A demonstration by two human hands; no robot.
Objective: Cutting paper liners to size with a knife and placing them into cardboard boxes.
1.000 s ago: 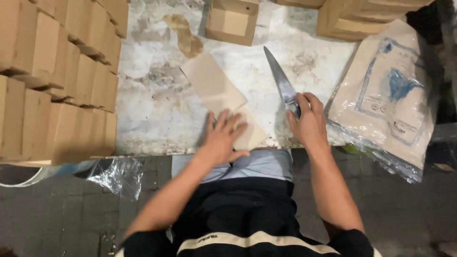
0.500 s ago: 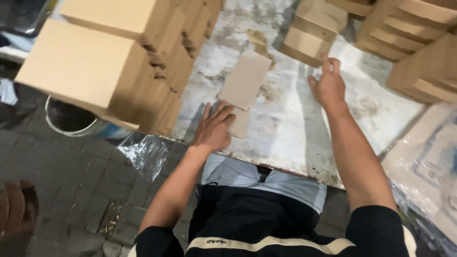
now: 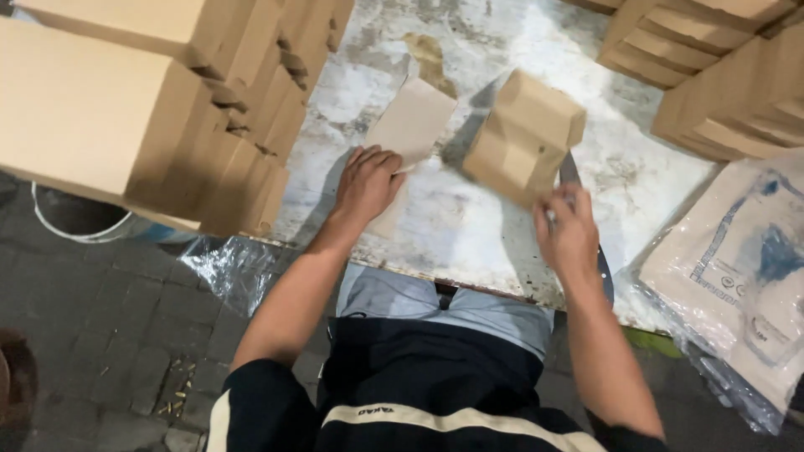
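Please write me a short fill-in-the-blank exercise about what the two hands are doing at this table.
1. The left hand presses flat on a ____ cardboard sheet.
2. The right hand holds a small cardboard ____ above the table.
3. A knife lies beside the ____ hand.

Missing words: flat; box; right

Matt brown cardboard box, flat matt paperboard sheet, worn, rough, whitish-stained tabletop, glossy plastic wrap.

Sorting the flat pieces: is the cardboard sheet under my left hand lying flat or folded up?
Flat. The cardboard sheet lies spread on the table, with the left hand pressing on its near part.
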